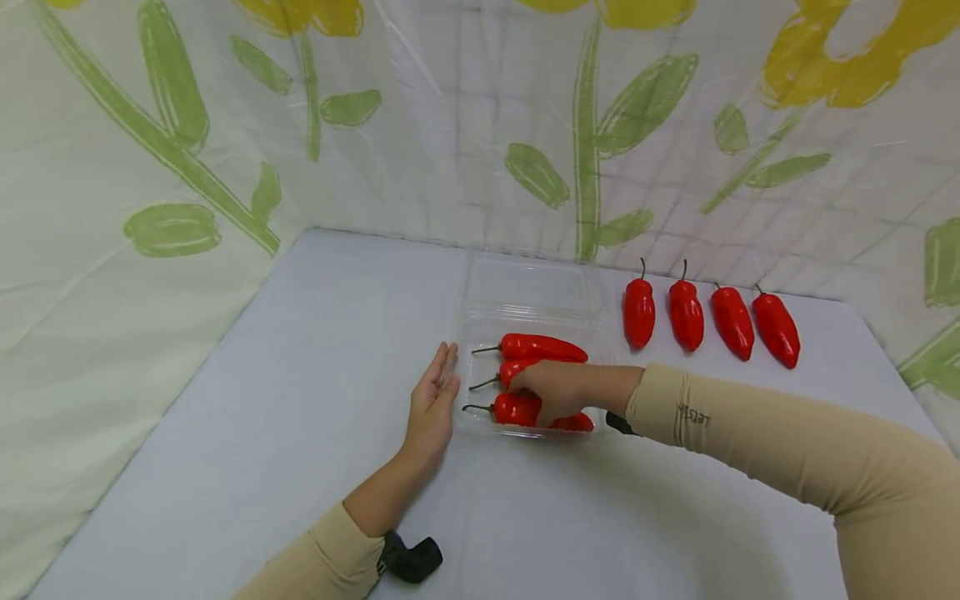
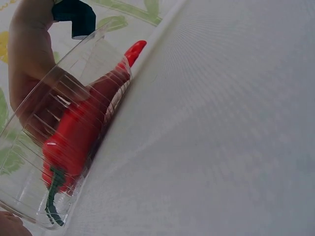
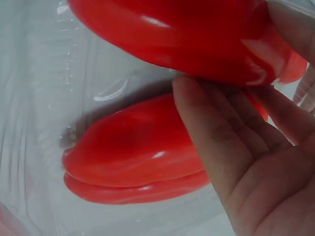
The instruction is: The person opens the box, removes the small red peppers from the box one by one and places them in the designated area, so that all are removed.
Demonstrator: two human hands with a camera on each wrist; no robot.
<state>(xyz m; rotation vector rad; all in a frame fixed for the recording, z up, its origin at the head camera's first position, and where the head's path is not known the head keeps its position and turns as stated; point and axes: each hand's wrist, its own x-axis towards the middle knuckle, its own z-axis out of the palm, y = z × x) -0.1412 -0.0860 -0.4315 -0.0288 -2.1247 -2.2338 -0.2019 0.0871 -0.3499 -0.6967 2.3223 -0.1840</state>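
Observation:
A clear plastic clamshell box (image 1: 517,432) lies with its lid (image 1: 532,285) folded back. Inside it are three red peppers with stems to the left: a back one (image 1: 543,347), a middle one (image 1: 517,369) and a front one (image 1: 516,408). My right hand (image 1: 551,387) reaches into the box and grips the front pepper, thumb on one side and fingers on the other, as the right wrist view shows. It covers part of the middle pepper in the head view. Against the box's left wall rests my left hand (image 1: 432,408), upright with fingers straight.
Several more red peppers (image 1: 686,315) lie in a row at the back right of the white table (image 1: 337,333), stems toward the wall. A flower-printed sheet (image 1: 480,125) hangs along the back and left edges. Each wrist carries a black camera (image 1: 412,560).

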